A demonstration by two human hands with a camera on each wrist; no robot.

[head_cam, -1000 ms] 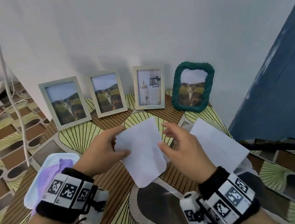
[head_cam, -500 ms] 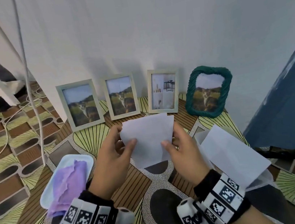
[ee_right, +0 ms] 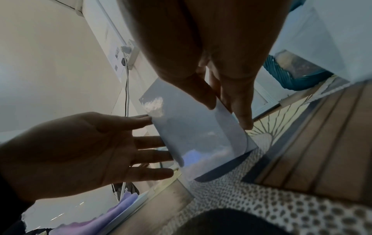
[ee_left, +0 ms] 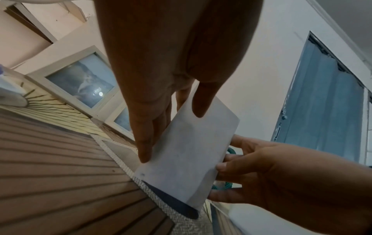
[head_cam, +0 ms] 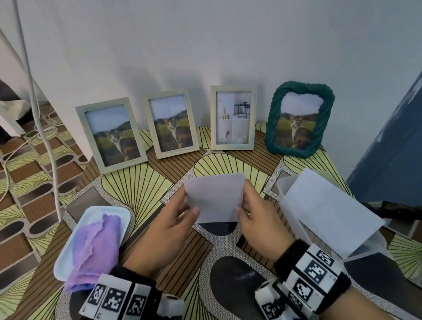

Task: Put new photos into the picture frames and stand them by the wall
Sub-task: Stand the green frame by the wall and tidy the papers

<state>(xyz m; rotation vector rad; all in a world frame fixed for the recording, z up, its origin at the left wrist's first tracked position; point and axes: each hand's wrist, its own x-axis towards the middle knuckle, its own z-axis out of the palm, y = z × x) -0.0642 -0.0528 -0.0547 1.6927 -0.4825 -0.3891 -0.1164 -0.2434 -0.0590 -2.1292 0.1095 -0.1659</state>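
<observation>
Between my two hands I hold a photo print above the patterned floor, its plain white back turned to me. My left hand pinches its left edge, thumb in front and fingers behind. The right edge is pinched by my right hand in the same way. A glossy bluish side of the photo shows in the right wrist view. Against the wall stand three pale wooden frames and a green woven frame. Three hold a cat photo; the third pale one holds an interior picture.
A white tray with a purple cloth lies at my left. A clear plastic box with white sheets sits at my right. A cable hangs at the left. A blue door stands at the right.
My right hand closed on the photo's right edge. Both hands turned the photo and carried it forward, nearer the row of frames.
</observation>
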